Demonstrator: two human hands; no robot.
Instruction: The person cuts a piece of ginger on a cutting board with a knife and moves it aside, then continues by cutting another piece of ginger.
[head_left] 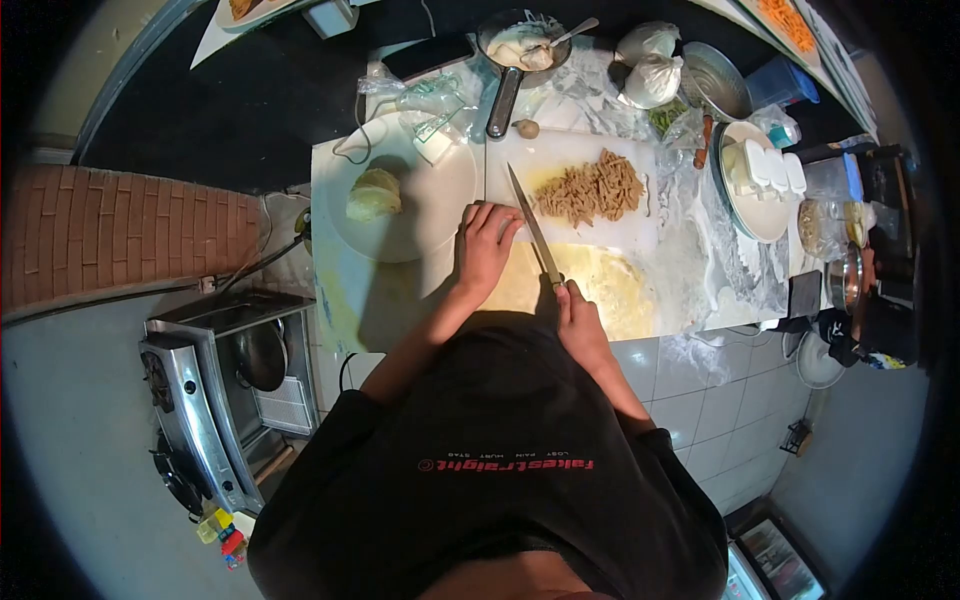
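Observation:
My right hand is wrapped around the handle of a long kitchen knife, its blade pointing away from me over the white cutting board. Beside the blade, my left hand rests at the board's left part with fingers bent loosely and nothing visible in them. To the right of the knife lies a heap of brown cut strips, which look like meat. A large pale round plate sits left of my left hand, bearing a piece of cabbage.
A small pan with a white mixture and a spoon stands behind the board, a small round brown item near it. Plastic bags lie at the back left. At right are a plate with white containers and a metal pot.

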